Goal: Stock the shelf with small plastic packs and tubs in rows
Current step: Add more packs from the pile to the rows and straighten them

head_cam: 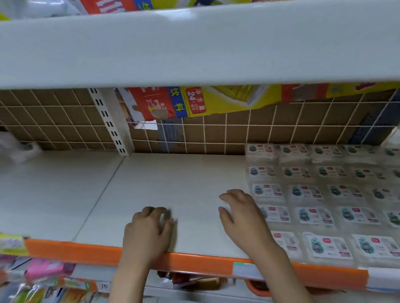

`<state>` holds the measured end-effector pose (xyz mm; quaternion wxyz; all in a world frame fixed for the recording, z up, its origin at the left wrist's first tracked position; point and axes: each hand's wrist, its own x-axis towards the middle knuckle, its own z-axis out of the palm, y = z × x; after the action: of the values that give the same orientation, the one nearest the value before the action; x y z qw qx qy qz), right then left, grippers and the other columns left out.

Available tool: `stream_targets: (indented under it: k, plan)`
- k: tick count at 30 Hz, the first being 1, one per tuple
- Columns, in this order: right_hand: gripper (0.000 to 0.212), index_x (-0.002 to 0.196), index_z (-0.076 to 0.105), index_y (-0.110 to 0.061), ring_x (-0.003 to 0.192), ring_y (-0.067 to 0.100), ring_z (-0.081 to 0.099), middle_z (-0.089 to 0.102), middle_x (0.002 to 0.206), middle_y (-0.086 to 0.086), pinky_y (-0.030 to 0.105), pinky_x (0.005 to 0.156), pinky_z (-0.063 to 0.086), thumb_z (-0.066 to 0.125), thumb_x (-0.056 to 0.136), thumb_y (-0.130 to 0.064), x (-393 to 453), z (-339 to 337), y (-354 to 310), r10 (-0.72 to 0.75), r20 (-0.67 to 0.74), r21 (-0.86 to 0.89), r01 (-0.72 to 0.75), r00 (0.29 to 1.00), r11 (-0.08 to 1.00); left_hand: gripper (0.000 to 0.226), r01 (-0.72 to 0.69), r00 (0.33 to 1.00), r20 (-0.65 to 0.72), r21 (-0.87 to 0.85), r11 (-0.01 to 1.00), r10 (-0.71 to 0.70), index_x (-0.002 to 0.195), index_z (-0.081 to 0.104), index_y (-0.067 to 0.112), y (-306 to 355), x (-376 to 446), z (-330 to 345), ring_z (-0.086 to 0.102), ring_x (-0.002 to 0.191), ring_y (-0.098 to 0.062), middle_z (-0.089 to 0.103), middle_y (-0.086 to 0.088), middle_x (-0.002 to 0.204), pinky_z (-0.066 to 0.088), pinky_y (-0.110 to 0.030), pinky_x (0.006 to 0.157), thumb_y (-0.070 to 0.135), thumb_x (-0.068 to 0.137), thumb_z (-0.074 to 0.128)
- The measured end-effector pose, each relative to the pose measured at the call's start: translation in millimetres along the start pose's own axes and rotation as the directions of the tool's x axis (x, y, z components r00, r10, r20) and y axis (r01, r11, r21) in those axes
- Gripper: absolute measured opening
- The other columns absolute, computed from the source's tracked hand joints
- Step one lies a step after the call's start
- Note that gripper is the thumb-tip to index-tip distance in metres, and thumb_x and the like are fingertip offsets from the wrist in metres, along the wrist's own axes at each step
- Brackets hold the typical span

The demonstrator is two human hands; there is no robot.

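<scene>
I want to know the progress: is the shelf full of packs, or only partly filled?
Partly filled. Packs lie in rows only on the right side of the shelf; the left part is bare.

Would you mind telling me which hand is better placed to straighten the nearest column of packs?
The right hand: it sits beside the packs, while the left hand is farther away.

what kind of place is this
Most likely a small shop or supermarket aisle: a white metal shelf with an orange price-label rail, rows of identical labelled plastic packs, and printed drink cartons stored behind the shelving.
</scene>
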<state>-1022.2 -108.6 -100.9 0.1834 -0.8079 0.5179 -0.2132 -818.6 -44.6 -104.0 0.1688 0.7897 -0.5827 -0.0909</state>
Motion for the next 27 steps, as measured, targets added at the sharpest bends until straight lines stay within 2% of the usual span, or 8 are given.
stream_targets:
  k: [6,14,18,22,27]
  plan:
    - [0.037,0.132,0.050,-0.015,0.126,0.017,0.039,0.047,0.136,0.001,0.023,0.105,0.025,0.043,0.097,-0.025,28.6,58.8,-76.9,-0.004,0.030,-0.011,0.004,1.000,1.000,0.037,-0.007,1.000,-0.021,0.007,1.000,0.007,0.126,0.057,0.022,-90.9,29.1,-37.9,0.050,0.115,-0.029,0.057,-0.004,0.124,0.041,-0.036,0.089,0.038,0.093,0.051]
    - [0.043,0.139,0.042,-0.016,0.135,0.018,0.031,0.033,0.149,0.004,0.027,0.110,0.025,0.040,0.098,-0.028,39.6,116.1,-150.8,0.048,0.084,-0.038,-0.045,0.995,0.998,0.037,0.038,0.999,0.015,0.017,0.999,-0.039,0.124,0.059,0.018,-187.4,47.3,-75.6,0.050,0.112,-0.035,0.053,-0.011,0.126,0.042,-0.039,0.089,0.034,0.091,0.055]
    - [0.043,0.139,0.042,-0.016,0.135,0.017,0.029,0.033,0.148,0.003,0.026,0.111,0.023,0.040,0.098,-0.027,35.7,118.8,-154.2,0.073,0.077,-0.057,-0.068,0.994,0.996,0.037,0.017,0.998,0.054,-0.012,1.000,-0.016,0.124,0.059,0.018,-191.6,49.6,-74.2,0.050,0.111,-0.033,0.055,-0.009,0.124,0.042,-0.038,0.089,0.035,0.092,0.053]
    - [0.042,0.138,0.045,-0.015,0.134,0.018,0.031,0.037,0.146,0.004,0.027,0.109,0.025,0.042,0.097,-0.026,33.8,115.6,-143.6,0.095,0.050,-0.067,-0.092,0.994,0.994,0.046,-0.021,0.996,0.089,-0.077,0.997,0.028,0.119,0.062,0.016,-175.7,50.1,-66.1,0.051,0.111,-0.032,0.052,-0.008,0.126,0.043,-0.037,0.089,0.045,0.088,0.045]
    - [0.041,0.134,0.050,-0.013,0.132,0.020,0.035,0.044,0.141,0.005,0.027,0.107,0.027,0.046,0.096,-0.027,34.3,118.3,-131.5,0.125,-0.010,-0.040,-0.125,0.992,0.991,0.038,-0.088,0.990,0.105,-0.069,0.994,0.095,0.125,0.058,0.020,-168.7,51.2,-56.5,0.049,0.114,-0.026,0.049,-0.005,0.130,0.042,-0.035,0.094,0.038,0.092,0.053]
